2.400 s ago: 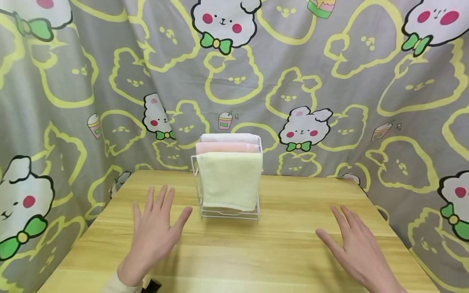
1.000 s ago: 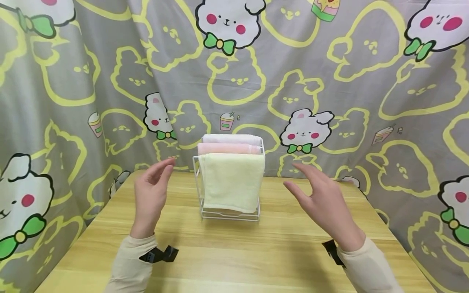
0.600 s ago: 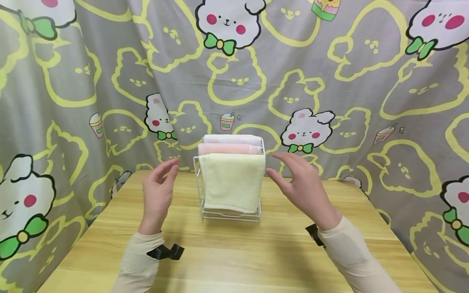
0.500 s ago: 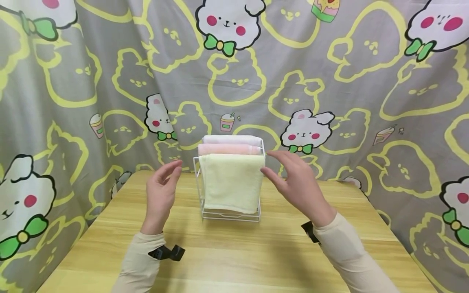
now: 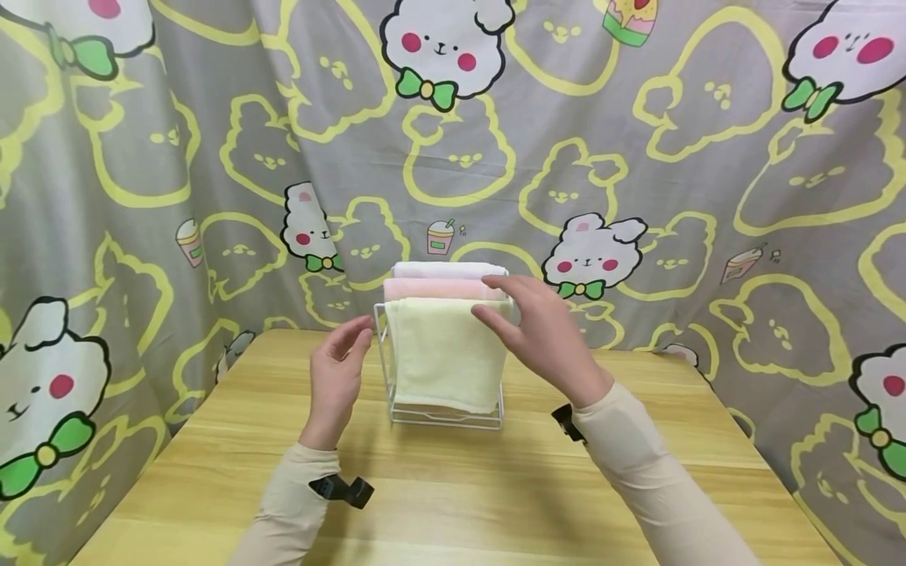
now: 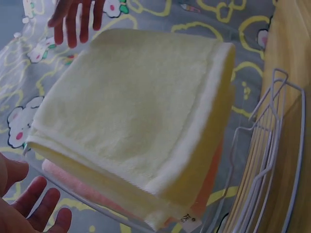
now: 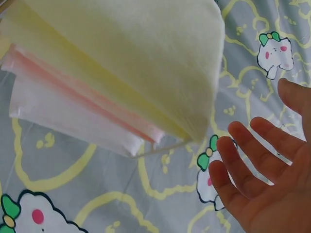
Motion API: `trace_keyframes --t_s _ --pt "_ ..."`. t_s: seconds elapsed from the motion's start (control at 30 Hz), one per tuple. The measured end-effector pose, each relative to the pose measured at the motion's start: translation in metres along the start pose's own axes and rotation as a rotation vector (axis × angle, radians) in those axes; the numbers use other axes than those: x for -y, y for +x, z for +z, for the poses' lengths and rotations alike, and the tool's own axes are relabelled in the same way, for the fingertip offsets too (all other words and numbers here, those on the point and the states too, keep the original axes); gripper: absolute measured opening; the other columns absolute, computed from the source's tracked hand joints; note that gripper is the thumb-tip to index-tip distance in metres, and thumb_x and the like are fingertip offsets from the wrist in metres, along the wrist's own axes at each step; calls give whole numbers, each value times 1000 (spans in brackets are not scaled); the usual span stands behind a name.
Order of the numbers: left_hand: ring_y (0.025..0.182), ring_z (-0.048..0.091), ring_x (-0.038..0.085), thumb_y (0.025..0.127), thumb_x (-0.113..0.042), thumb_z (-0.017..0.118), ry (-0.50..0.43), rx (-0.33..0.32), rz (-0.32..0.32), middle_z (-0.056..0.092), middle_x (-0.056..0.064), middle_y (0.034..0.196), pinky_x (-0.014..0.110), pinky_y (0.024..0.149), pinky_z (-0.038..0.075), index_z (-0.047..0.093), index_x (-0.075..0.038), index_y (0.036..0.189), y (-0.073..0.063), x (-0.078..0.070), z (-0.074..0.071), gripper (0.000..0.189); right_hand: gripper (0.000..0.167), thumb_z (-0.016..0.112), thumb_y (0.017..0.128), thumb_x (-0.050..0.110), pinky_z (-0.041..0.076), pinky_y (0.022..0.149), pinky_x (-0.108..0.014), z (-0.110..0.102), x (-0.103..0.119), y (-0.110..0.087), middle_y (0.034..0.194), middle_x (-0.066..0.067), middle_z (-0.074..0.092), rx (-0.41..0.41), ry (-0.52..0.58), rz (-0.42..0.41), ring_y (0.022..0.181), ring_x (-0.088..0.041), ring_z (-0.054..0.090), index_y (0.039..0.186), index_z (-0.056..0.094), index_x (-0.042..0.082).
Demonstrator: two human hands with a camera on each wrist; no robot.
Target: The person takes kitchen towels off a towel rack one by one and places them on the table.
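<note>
Head view: right hand (image 5: 546, 339) near yellow towel (image 5: 446, 358), fingers wide; left hand (image 5: 336, 376) beside white rack (image 5: 446, 424), fingers little apart.

Three folded towels hung in a stepped row on a white wire rack (image 5: 446, 424) standing upright on the worktop (image 5: 453, 487).
The pale yellow towel (image 5: 442, 358) is frontmost and lowest, its folded edge uppermost and its broad face draping almost to the rack's base; the pink towel (image 5: 432, 288) lies just behind and slightly higher, the white towel (image 5: 446, 270) rearmost and highest, both largely hidden. A small printed label (image 6: 191, 222) shows near the yellow towel's corner; which towel bears it cannot be told.
</note>
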State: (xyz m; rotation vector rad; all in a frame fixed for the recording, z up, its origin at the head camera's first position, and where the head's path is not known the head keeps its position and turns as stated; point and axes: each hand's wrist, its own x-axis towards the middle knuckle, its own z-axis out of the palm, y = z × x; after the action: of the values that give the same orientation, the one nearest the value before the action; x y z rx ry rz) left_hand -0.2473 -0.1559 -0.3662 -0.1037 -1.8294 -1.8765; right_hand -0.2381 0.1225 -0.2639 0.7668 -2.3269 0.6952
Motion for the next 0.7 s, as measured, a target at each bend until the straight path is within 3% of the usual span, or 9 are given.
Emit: trace_keyframes --t_s 0.13,0.3,0.47,0.7 --pt "103 66 7 99 -6 67 -34 -7 0 72 14 119 18 90 56 68 3 126 0 4 1 28 47 72 97 37 49 110 -46 11 0 8 132 -9 68 16 25 -7 129 -29 59 133 66 7" --pt "102 68 14 98 -3 68 -74 4 -15 73 1 110 20 88 58 68 5 124 1 8 2 28 45 72 97 35 48 110 -45 19 0 16 131 -8 69 37 55 -3 127 -28 60 132 67 7" --pt "104 69 21 98 -3 67 -87 22 -41 73 11 114 24 89 60 67 6 124 2 10 3 28 45 71 97 37 48 110 -43 25 -2 21 131 -6 69 62 73 4 126 -26 61 132 67 9" --pt "99 70 11 97 -2 69 -87 31 -63 71 18 120 24 89 60 67 5 126 3 11 4 30 43 72 97 37 51 106 -44 34 -6 24 124 -7 72 83 67 23 119 -25 65 130 69 9"
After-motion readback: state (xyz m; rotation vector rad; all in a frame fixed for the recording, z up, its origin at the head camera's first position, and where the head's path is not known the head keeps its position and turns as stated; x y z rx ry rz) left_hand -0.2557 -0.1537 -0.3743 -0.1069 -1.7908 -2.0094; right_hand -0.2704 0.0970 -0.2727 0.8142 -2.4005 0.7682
